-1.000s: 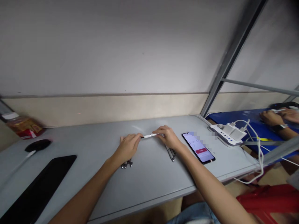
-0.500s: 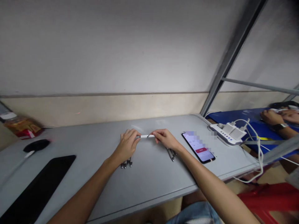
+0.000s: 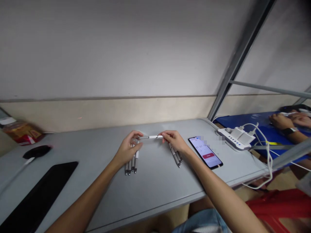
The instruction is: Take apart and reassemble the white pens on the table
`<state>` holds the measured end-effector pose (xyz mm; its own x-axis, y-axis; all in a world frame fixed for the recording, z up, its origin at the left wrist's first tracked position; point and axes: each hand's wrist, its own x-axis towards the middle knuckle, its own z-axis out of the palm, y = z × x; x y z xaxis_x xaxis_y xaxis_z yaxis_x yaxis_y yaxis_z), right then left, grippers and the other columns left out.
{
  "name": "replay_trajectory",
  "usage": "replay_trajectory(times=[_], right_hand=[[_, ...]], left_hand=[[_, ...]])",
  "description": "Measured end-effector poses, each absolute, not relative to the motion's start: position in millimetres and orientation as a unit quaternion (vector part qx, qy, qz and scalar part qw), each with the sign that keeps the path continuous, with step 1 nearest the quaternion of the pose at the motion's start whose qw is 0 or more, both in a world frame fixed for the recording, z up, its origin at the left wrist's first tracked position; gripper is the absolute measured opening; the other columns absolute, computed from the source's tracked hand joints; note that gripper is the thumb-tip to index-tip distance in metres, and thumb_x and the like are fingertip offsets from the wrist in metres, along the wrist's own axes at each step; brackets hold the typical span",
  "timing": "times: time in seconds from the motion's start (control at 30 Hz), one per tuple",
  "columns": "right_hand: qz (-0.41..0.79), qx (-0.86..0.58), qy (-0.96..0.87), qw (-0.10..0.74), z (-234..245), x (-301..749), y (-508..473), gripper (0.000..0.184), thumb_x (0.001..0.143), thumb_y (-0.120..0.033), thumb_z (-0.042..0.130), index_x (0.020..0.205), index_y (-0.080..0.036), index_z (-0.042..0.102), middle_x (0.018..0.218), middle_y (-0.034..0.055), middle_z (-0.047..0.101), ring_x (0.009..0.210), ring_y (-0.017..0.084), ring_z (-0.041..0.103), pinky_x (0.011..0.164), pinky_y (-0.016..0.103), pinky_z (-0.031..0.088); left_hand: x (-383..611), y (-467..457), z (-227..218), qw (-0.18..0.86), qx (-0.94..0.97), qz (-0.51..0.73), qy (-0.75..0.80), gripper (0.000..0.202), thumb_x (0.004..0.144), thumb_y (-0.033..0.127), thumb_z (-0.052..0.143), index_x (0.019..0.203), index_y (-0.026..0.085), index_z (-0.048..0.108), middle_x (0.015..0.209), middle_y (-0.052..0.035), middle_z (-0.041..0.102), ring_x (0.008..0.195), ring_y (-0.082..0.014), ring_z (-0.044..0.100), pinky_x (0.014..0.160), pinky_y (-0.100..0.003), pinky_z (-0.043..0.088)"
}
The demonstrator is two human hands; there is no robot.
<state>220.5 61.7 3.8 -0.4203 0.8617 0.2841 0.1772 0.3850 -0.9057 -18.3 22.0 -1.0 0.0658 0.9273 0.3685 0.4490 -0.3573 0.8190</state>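
Note:
A grey-and-white pen (image 3: 153,137) is held level above the desk. My right hand (image 3: 175,141) pinches its white end between thumb and fingers. My left hand (image 3: 126,147) is open at the grey end, thumb and forefinger spread apart around the tip. Beneath the left hand lies a row of several pens (image 3: 133,162), side by side with their metal tips toward me; its fingers and palm hide their far ends. A smaller group of similar pens (image 3: 176,157) rests below my right hand, partly covered by it.
Right of my hand lies a lit phone (image 3: 206,153), then a power strip (image 3: 234,139) with white plugs and cables. A black flat object (image 3: 46,194), a dark round pad (image 3: 37,151) and a jar (image 3: 20,131) occupy the left. Another person's hands (image 3: 283,123) are at the blue table.
My left fingers have come off the pen and spread, showing its grey end. The pen and right hand sit slightly higher and farther right. More of the left row of pens shows.

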Motion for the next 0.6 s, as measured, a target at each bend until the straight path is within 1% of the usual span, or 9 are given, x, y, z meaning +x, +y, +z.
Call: replay_trajectory(times=[0.07, 0.13, 0.17, 0.23, 0.3, 0.33, 0.4, 0.47, 0.6], right_hand=[[0.422, -0.353, -0.73, 0.406, 3.2, 220.3, 62.1, 0.036, 0.088, -0.043, 0.049, 0.083, -0.014, 0.069, 0.064, 0.0004, 0.056, 0.058, 0.011, 0.039, 0.056, 0.024, 0.029], [0.423, -0.352, -0.73, 0.404, 2.8, 220.1, 62.1, 0.035, 0.088, -0.042, 0.05, 0.083, -0.014, 0.069, 0.067, 0.0012, 0.058, 0.059, 0.011, 0.04, 0.056, 0.024, 0.03], [0.425, -0.354, -0.73, 0.402, 2.9, 220.0, 61.8, 0.034, 0.088, -0.042, 0.05, 0.083, -0.014, 0.069, 0.067, 0.0014, 0.059, 0.059, 0.011, 0.04, 0.056, 0.024, 0.03], [0.432, -0.355, -0.729, 0.396, 4.1, 219.8, 60.9, 0.034, 0.088, -0.042, 0.05, 0.082, -0.014, 0.069, 0.068, 0.0014, 0.059, 0.057, 0.011, 0.039, 0.055, 0.024, 0.029], [0.436, -0.352, -0.728, 0.395, 5.5, 219.8, 59.9, 0.034, 0.088, -0.041, 0.05, 0.081, -0.014, 0.069, 0.065, 0.0009, 0.058, 0.057, 0.011, 0.04, 0.055, 0.024, 0.029], [0.436, -0.35, -0.728, 0.397, 6.0, 219.8, 59.6, 0.033, 0.088, -0.04, 0.05, 0.082, -0.014, 0.069, 0.064, 0.0007, 0.058, 0.058, 0.011, 0.041, 0.056, 0.024, 0.03], [0.433, -0.35, -0.727, 0.401, 5.9, 219.8, 59.6, 0.032, 0.088, -0.039, 0.05, 0.084, -0.014, 0.069, 0.065, 0.0012, 0.059, 0.059, 0.012, 0.044, 0.057, 0.024, 0.031], [0.428, -0.35, -0.73, 0.402, 4.5, 219.9, 60.5, 0.031, 0.088, -0.039, 0.051, 0.088, -0.014, 0.07, 0.07, 0.0025, 0.062, 0.064, 0.013, 0.048, 0.059, 0.024, 0.034], [0.413, -0.336, -0.746, 0.401, 0.6, 219.5, 62.2, 0.029, 0.088, -0.037, 0.052, 0.097, -0.016, 0.069, 0.084, 0.0047, 0.067, 0.077, 0.015, 0.054, 0.067, 0.025, 0.039]], left_hand=[[-17.6, 22.9, -1.4, 0.288, 0.657, 0.456, 0.527, 0.025, 0.084, 0.04, 0.052, 0.099, 0.02, 0.059, 0.092, -0.0036, 0.064, 0.081, -0.0161, 0.058, 0.064, -0.025, 0.043], [-18.1, 24.1, -3.2, 0.307, 0.65, 0.432, 0.545, 0.031, 0.087, 0.045, 0.045, 0.088, 0.018, 0.061, 0.075, -0.0021, 0.062, 0.067, -0.0147, 0.056, 0.058, -0.024, 0.04], [-18.8, 24.6, -4.3, 0.311, 0.653, 0.426, 0.543, 0.032, 0.087, 0.046, 0.046, 0.085, 0.018, 0.061, 0.07, -0.0014, 0.061, 0.062, -0.0137, 0.053, 0.055, -0.024, 0.039], [-20.4, 25.0, -5.5, 0.305, 0.666, 0.442, 0.518, 0.025, 0.082, 0.042, 0.054, 0.083, 0.018, 0.06, 0.073, -0.0012, 0.06, 0.063, -0.0129, 0.052, 0.056, -0.024, 0.039], [-21.4, 24.4, -4.6, 0.304, 0.676, 0.469, 0.48, 0.019, 0.077, 0.036, 0.061, 0.085, 0.019, 0.059, 0.083, -0.0024, 0.06, 0.072, -0.014, 0.055, 0.061, -0.024, 0.042], [-21.5, 23.8, -3.4, 0.313, 0.681, 0.472, 0.465, 0.017, 0.076, 0.034, 0.062, 0.085, 0.019, 0.058, 0.086, -0.0029, 0.06, 0.077, -0.0149, 0.056, 0.064, -0.025, 0.043], [-21.0, 22.0, -0.5, 0.339, 0.682, 0.457, 0.459, 0.019, 0.078, 0.034, 0.061, 0.09, 0.02, 0.058, 0.087, -0.0026, 0.059, 0.078, -0.0148, 0.056, 0.064, -0.025, 0.043], [-20.3, 20.4, 1.8, 0.337, 0.681, 0.441, 0.478, 0.02, 0.083, 0.038, 0.055, 0.093, 0.021, 0.057, 0.083, -0.0017, 0.059, 0.072, -0.0137, 0.055, 0.061, -0.024, 0.042], [-20.1, 18.3, 1.9, 0.264, 0.732, 0.351, 0.521, 0.034, 0.09, 0.043, 0.041, 0.074, 0.019, 0.059, 0.062, 0.0014, 0.052, 0.057, -0.0121, 0.046, 0.053, -0.024, 0.035]])
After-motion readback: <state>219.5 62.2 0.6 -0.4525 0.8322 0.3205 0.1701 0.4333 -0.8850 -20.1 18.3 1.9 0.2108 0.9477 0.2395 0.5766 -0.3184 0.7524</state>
